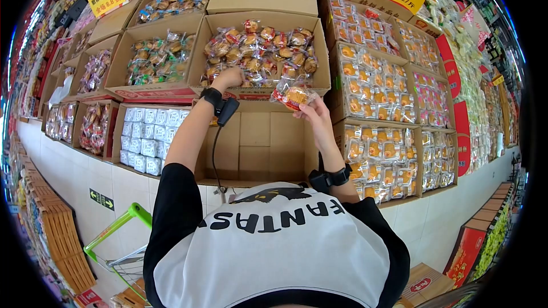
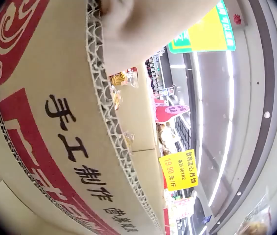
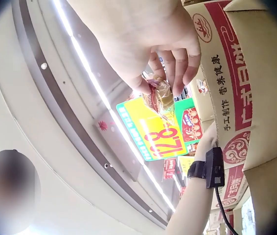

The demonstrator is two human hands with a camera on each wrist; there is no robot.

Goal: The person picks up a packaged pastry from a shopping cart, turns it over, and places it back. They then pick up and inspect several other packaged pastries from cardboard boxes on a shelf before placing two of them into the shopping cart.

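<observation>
My right hand (image 1: 313, 115) pinches a mooncake in a clear and red wrapper (image 1: 297, 97) between thumb and fingers, above the front edge of a carton. The right wrist view shows the same wrapped mooncake (image 3: 159, 97) with the fingers curled about it. My left hand (image 1: 229, 77) reaches over the near left edge of the cardboard box (image 1: 323, 51) filled with wrapped mooncakes (image 1: 251, 48). Its fingers are at the packets and partly hidden; I cannot tell whether they grip one. In the left wrist view, the box wall (image 2: 80, 127) hides the fingertips.
In front of me stands a lower carton (image 1: 254, 142) with its bottom flaps showing. White-wrapped packets (image 1: 148, 131) fill the box to its left, and trays of orange-yellow cakes (image 1: 379, 148) stand on the right. A green-handled cart (image 1: 134, 214) is behind on the left.
</observation>
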